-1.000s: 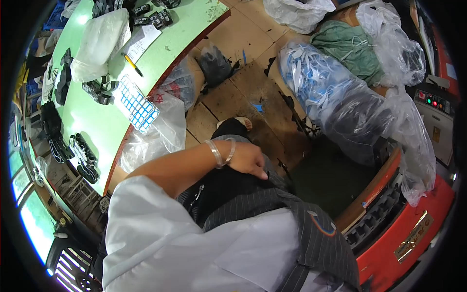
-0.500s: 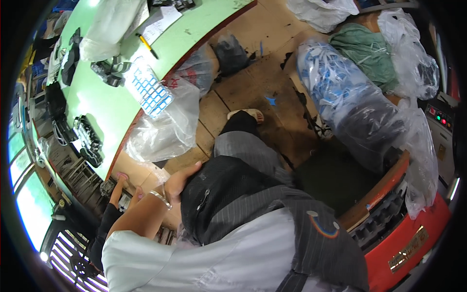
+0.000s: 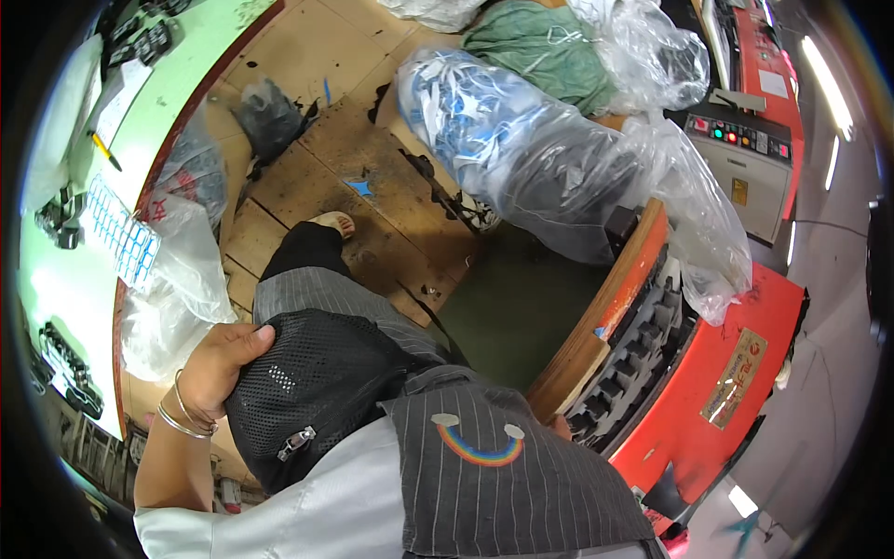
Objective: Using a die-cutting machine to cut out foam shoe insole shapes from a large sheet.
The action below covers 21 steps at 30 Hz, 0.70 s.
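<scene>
Your left hand (image 3: 222,361) pinches the black mesh bag (image 3: 321,377) at left; shifting it calls for steadiness; right hand (image 3: 561,428): cannot tell.

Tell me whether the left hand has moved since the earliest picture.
Yes. Judged against the green table, the left hand has moved left, toward the table's edge, and is now at the left side of the black mesh bag.

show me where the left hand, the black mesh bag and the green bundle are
Left hand (image 3: 219,363): head view, on the back of the hand, below the thumb
Black mesh bag (image 3: 307,373): head view, on its mesh front
Green bundle (image 3: 540,51): head view, on its creased middle
</scene>
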{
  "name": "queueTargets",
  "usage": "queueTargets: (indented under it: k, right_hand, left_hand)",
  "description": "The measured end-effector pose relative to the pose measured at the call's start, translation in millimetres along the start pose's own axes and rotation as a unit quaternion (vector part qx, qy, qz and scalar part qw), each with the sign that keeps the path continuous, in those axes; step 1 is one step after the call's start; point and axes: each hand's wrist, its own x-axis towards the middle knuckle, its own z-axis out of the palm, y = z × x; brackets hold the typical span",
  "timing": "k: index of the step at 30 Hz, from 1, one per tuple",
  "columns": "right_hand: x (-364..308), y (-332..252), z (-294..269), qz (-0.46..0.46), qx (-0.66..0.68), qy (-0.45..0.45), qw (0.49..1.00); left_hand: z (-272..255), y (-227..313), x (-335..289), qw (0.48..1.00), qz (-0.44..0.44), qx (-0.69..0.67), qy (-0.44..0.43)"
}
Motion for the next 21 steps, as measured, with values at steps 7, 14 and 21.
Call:
queueTargets:
  k: [7, 14, 21]
  right_hand:
    - [-3.0, -47.0, -17.3, 0.071, -0.02, -0.062, 0.995]
    - [-17.1, -62.8, -15.8, 0.013, 0.058, 0.016, 0.998]
    - [-21.8, -82.8, -30.3, 0.067, 0.05, -0.02, 0.996]
  left_hand:
    - [12.8, 20.5, 15.2, 0.995, -0.017, 0.092, 0.02]
    - [25.5, 48.7, 17.2, 0.988, -0.017, 0.156, -0.003]
    - [62.5, 83.6, 10.3, 0.969, -0.038, 0.245, 0.006]
